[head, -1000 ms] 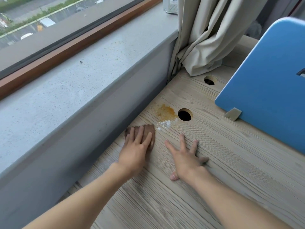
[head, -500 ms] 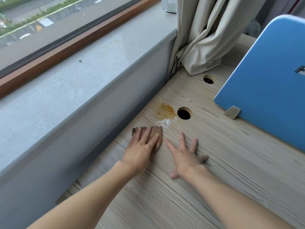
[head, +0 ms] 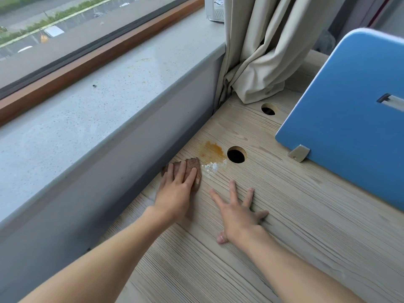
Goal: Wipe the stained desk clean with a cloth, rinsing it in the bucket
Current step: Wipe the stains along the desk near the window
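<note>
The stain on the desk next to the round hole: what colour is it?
The stain is orange-brown, clearest in the head view.

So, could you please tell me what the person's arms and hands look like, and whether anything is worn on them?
The left hand and right hand are both bare: no gloves, rings, watch or bracelet show. The left forearm and right forearm are bare too, with no sleeve in view.

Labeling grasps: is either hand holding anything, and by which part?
Nothing gripped: left hand presses flat on the brown cloth; right hand rests spread on the desk.
</note>
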### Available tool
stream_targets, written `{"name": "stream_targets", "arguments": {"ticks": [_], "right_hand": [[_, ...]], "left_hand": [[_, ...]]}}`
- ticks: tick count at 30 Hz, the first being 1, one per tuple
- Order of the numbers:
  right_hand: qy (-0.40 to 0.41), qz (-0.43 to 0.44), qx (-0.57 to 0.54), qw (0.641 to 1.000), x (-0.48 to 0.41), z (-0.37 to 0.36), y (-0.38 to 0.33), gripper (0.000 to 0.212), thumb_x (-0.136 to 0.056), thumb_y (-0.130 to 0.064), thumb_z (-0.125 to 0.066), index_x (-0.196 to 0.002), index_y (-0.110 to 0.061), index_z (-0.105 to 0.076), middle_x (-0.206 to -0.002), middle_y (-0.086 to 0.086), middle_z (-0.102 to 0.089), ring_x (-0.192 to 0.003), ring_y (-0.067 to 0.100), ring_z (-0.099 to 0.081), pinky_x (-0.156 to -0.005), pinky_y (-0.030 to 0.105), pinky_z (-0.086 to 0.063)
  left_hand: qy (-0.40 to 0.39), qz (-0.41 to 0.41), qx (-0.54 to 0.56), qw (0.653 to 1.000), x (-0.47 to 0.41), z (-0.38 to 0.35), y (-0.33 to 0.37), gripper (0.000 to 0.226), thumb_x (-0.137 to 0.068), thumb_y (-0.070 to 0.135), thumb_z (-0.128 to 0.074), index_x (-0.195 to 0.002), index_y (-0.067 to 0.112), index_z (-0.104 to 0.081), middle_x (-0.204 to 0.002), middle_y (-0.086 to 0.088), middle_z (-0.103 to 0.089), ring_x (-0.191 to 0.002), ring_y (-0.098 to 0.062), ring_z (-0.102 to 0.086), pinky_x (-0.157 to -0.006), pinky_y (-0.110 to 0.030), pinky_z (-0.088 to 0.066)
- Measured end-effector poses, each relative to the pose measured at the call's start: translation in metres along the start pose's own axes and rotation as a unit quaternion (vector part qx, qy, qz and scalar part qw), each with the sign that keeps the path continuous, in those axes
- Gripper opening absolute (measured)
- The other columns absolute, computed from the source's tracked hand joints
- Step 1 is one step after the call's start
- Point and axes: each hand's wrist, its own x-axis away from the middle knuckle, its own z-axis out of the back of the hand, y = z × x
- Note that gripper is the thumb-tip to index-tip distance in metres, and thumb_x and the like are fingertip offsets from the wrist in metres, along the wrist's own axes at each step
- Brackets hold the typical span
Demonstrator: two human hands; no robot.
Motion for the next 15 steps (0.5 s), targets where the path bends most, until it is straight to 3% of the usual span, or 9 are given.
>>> {"name": "stream_targets", "arguments": {"ticks": [5, 11, 15], "right_hand": [[0.004, -0.001, 0.005, 1.000, -0.002, -0.001, 0.000, 0.127, -0.077, -0.038, -0.084, -0.147, -0.057, 0.021, -0.154, 0.008, 0.044, -0.141, 0.056, 0.028, -0.098, 0.087, -0.018], [0.003, -0.002, 0.002, 1.000, -0.002, -0.001, 0.000, 0.127, -0.077, -0.038, -0.084, -0.148, -0.056, 0.020, -0.154, 0.007, 0.044, -0.140, 0.056, 0.029, -0.097, 0.087, -0.018], [0.006, -0.005, 0.007, 1.000, -0.003, 0.000, 0.000, 0.128, -0.076, -0.040, -0.085, -0.147, -0.057, 0.020, -0.155, 0.007, 0.043, -0.141, 0.056, 0.027, -0.097, 0.087, -0.019]], "left_hand": [[0.010, 0.053, 0.038, 0.998, -0.027, 0.016, -0.004, 0.072, -0.099, 0.013, -0.035, -0.160, 0.027, 0.000, -0.167, -0.006, 0.014, -0.152, -0.039, 0.010, -0.124, -0.047, -0.003], [0.004, -0.029, -0.012, 0.999, 0.013, -0.007, 0.001, 0.081, -0.095, 0.010, -0.041, -0.160, 0.026, 0.004, -0.166, -0.008, 0.017, -0.151, -0.039, 0.015, -0.124, -0.046, 0.000], [0.006, -0.005, 0.012, 1.000, 0.002, 0.001, 0.008, 0.078, -0.097, 0.011, -0.039, -0.160, 0.027, 0.003, -0.166, -0.008, 0.016, -0.151, -0.040, 0.015, -0.124, -0.047, 0.000]]}}
